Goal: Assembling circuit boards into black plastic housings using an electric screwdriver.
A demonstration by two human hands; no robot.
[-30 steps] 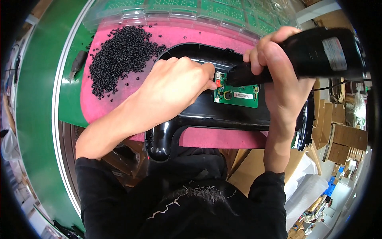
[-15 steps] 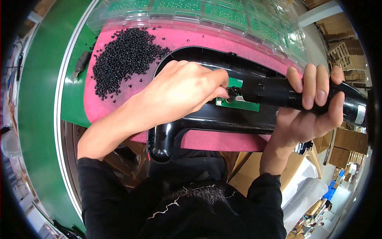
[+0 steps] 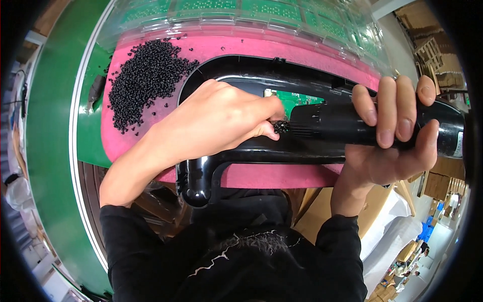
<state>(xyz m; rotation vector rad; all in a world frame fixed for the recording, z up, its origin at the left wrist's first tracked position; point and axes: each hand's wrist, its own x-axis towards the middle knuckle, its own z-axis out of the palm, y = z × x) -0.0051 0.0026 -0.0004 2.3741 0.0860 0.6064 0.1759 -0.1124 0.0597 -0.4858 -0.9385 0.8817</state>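
Note:
My right hand (image 3: 390,131) grips a thick black electric screwdriver (image 3: 322,121), held nearly level with its front end pointing left. My left hand (image 3: 231,113) is closed in a pinch, thumb against fingers, right at that front end. A few small black screws (image 3: 282,127) show between the fingertips and the tool. Beneath both hands lies a glossy black plastic housing (image 3: 251,153) with a rounded leg at its lower left. Inside it sits a green circuit board (image 3: 297,100), partly covered by the screwdriver and my left fingers.
A heap of small black screws (image 3: 146,80) lies on the pink mat (image 3: 276,176), left of the housing. Clear plastic trays (image 3: 211,27) of green boards line the far edge. A small dark object (image 3: 95,91) rests on the green tabletop (image 3: 50,151). Cardboard boxes stand at right.
The screwdriver's front end and my left fingertips have shifted slightly left and down, uncovering the board's upper part. The whole view has drifted slightly too.

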